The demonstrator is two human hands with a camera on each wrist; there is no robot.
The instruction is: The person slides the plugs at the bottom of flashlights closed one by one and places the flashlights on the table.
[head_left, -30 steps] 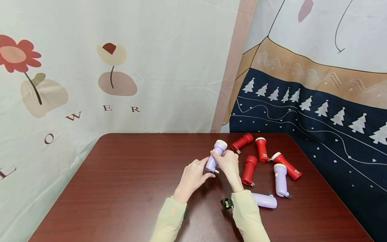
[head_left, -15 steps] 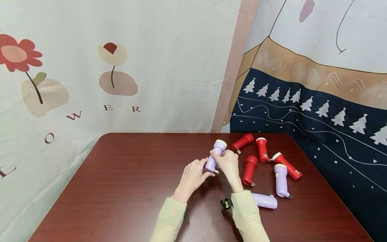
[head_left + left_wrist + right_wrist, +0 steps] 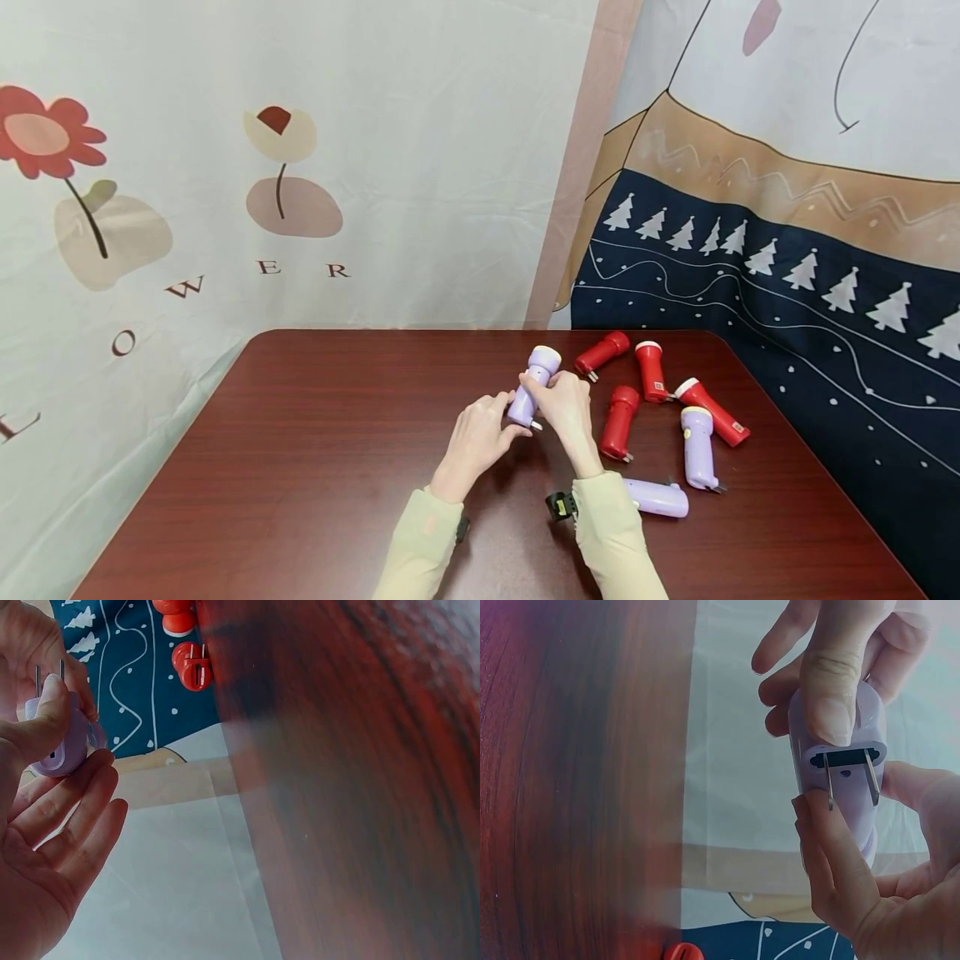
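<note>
Both hands hold one lilac flashlight [image 3: 543,360] over the middle of the table, its white-rimmed head tilted up and away. My left hand [image 3: 478,437] grips its lower end, the thumb on the base close to the plug in the left wrist view. From the other side my right hand [image 3: 570,408] pinches the body between thumb and fingers. Two metal plug prongs [image 3: 830,784] stick out from a dark slot at the base. Behind the hands, part of the flashlight's body is hidden.
Several red flashlights [image 3: 618,423] lie on the right of the brown table [image 3: 315,467]. Another lilac flashlight [image 3: 698,450] is next to them, and a third [image 3: 656,498] is partly covered by the right sleeve. Printed curtains [image 3: 420,167] hang behind the table.
The held flashlight has shifted very slightly left. Both hands keep the same grip, and the flashlights on the table stay where they were.
</note>
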